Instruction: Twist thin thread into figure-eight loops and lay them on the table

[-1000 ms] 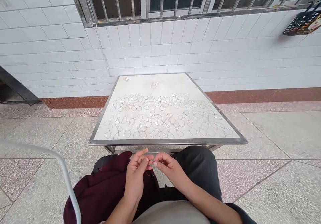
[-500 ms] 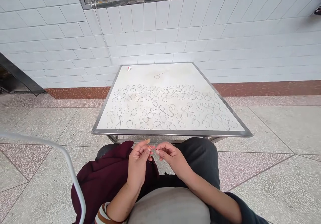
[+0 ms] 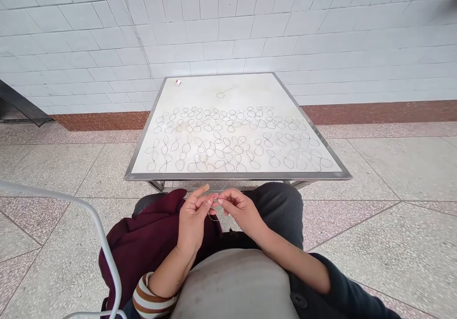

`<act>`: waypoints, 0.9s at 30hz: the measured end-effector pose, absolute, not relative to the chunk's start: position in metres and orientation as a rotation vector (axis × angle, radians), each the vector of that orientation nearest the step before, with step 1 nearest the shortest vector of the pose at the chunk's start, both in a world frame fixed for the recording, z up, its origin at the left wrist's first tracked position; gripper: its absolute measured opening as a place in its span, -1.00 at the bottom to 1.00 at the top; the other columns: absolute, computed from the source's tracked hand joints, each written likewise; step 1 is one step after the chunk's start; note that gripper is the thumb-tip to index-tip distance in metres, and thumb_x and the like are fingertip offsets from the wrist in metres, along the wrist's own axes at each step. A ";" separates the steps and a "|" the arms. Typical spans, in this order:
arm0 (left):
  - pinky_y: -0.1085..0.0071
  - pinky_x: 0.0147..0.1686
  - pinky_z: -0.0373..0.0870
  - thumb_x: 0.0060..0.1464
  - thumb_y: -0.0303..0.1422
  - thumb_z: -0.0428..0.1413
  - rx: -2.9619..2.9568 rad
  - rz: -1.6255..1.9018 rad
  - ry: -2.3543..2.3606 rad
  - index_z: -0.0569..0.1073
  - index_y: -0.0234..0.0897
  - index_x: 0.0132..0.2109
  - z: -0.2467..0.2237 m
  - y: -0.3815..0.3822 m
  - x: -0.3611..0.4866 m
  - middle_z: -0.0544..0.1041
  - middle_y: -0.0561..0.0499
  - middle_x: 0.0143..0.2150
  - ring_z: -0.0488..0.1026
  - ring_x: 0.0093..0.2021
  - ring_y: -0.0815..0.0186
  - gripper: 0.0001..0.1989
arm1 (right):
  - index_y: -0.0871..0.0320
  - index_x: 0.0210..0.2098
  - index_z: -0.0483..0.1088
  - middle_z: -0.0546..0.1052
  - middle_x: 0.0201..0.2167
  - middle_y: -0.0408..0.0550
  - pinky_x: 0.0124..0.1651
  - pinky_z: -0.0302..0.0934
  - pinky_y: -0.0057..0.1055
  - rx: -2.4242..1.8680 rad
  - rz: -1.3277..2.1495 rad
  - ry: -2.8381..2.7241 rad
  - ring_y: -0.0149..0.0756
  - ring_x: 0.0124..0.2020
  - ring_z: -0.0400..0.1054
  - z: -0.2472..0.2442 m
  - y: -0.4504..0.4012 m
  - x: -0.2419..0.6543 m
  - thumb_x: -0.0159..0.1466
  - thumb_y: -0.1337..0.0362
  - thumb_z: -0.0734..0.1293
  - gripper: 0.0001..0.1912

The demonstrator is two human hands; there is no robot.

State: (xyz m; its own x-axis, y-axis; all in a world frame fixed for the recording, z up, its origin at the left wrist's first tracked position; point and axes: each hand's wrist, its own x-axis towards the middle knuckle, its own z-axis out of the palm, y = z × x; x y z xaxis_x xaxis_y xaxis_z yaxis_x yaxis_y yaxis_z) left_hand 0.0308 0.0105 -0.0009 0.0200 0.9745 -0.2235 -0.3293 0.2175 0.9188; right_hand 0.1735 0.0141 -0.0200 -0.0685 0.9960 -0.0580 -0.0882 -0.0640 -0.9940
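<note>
Over my lap, just in front of the table edge, my left hand (image 3: 193,214) pinches a thin wire loop (image 3: 213,219) between thumb and forefinger. The loop hangs below the fingertips. My right hand (image 3: 240,208) meets it from the other side, thumb and forefinger closed on the same thin wire. The fingertips of both hands nearly touch, and the exact spot where the wire is held is too small to make out. A light wrapping shows on one left fingertip.
A white table (image 3: 193,90) with a metal rim stands ahead, bearing rows of thin wire loops (image 3: 237,159), many in figure-eight shapes. One loop with a straight tail (image 3: 221,94) lies farther back, near a small red-and-white item (image 3: 178,83). A white curved tube (image 3: 102,233) rises at left.
The camera view has tilted down, so the window bars have left the picture. Both hands stay together at the wire, with a faint wire end now showing above the right fingers.
</note>
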 end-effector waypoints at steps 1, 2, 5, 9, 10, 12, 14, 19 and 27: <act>0.44 -0.32 0.41 0.04 -0.29 0.25 0.808 1.187 1.073 0.42 -0.28 0.09 0.000 0.010 0.030 0.62 -0.12 -0.15 0.54 -0.27 0.30 -0.54 | 0.13 -0.37 0.41 0.43 -0.40 -0.15 -0.42 0.26 -0.46 -1.165 1.326 -1.171 -0.44 -0.48 0.27 -0.021 0.014 0.174 0.20 0.13 0.37 -0.81; 0.42 -0.31 0.41 0.04 -0.28 0.24 0.829 1.179 1.075 0.42 -0.27 0.10 0.000 0.010 0.030 0.62 -0.12 -0.14 0.54 -0.25 0.29 -0.53 | 0.13 -0.37 0.41 0.43 -0.39 -0.14 -0.43 0.26 -0.46 -1.172 1.308 -1.181 -0.44 -0.48 0.27 -0.021 0.014 0.174 0.21 0.13 0.37 -0.81; 0.38 -0.21 0.41 0.05 -0.29 0.24 0.893 1.177 1.091 0.41 -0.25 0.12 -0.002 0.010 0.028 0.63 -0.10 -0.15 0.54 -0.19 0.26 -0.53 | 0.12 -0.37 0.41 0.39 -0.40 -0.15 -0.45 0.27 -0.47 -1.174 1.266 -1.211 -0.44 -0.48 0.26 -0.021 0.013 0.175 0.20 0.14 0.37 -0.82; 0.31 0.01 0.33 0.04 -0.34 0.25 0.914 1.182 1.081 0.41 -0.24 0.12 -0.004 0.010 0.026 0.64 -0.05 -0.18 0.52 -0.11 0.27 -0.53 | 0.11 -0.37 0.42 0.34 -0.43 -0.15 -0.49 0.28 -0.48 -1.151 1.201 -1.279 -0.41 -0.47 0.25 -0.022 0.012 0.175 0.21 0.15 0.36 -0.84; 0.31 0.01 0.33 0.03 -0.35 0.26 0.917 1.178 1.081 0.40 -0.23 0.12 -0.004 0.010 0.026 0.64 -0.04 -0.19 0.51 -0.12 0.28 -0.52 | 0.11 -0.37 0.42 0.34 -0.42 -0.14 -0.50 0.28 -0.48 -1.150 1.182 -1.296 -0.40 -0.45 0.25 -0.022 0.012 0.174 0.22 0.16 0.36 -0.85; 0.34 -0.04 0.34 0.02 -0.36 0.27 0.928 1.173 1.089 0.39 -0.22 0.13 -0.004 0.010 0.025 0.63 -0.03 -0.20 0.50 -0.17 0.31 -0.50 | 0.11 -0.36 0.42 0.35 -0.40 -0.12 -0.51 0.28 -0.48 -1.158 1.147 -1.328 -0.38 -0.43 0.26 -0.023 0.012 0.174 0.23 0.18 0.35 -0.86; 0.39 -0.10 0.36 0.01 -0.37 0.27 0.943 1.168 1.098 0.40 -0.22 0.12 -0.003 0.010 0.025 0.63 -0.01 -0.21 0.48 -0.23 0.35 -0.49 | 0.11 -0.36 0.42 0.35 -0.39 -0.11 -0.50 0.28 -0.48 -1.178 1.109 -1.359 -0.37 -0.41 0.27 -0.024 0.011 0.175 0.23 0.20 0.34 -0.89; 0.39 -0.13 0.37 0.02 -0.34 0.27 0.989 1.153 1.121 0.41 -0.23 0.11 0.002 0.009 0.024 0.63 -0.02 -0.23 0.49 -0.25 0.34 -0.51 | 0.10 -0.36 0.42 0.35 -0.40 -0.12 -0.47 0.28 -0.48 -1.195 1.045 -1.431 -0.37 -0.41 0.27 -0.021 0.009 0.176 0.26 0.26 0.32 -0.92; 0.42 -0.21 0.39 0.00 -0.33 0.28 0.953 1.217 1.127 0.38 -0.25 0.12 0.002 0.009 0.027 0.62 0.04 -0.32 0.45 -0.38 0.40 -0.47 | 0.10 -0.35 0.42 0.33 -0.42 -0.13 -0.48 0.28 -0.49 -1.175 0.995 -1.466 -0.39 -0.44 0.26 -0.017 0.007 0.176 0.28 0.27 0.30 -0.91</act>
State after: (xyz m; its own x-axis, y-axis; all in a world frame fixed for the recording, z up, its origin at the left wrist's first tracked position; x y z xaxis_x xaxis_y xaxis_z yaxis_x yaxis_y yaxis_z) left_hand 0.0271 0.0091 0.0018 -0.0036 0.9913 -0.1317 -0.2074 0.1282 0.9698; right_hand 0.1757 0.0073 -0.0172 -0.0609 0.9797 0.1911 0.1840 0.1992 -0.9625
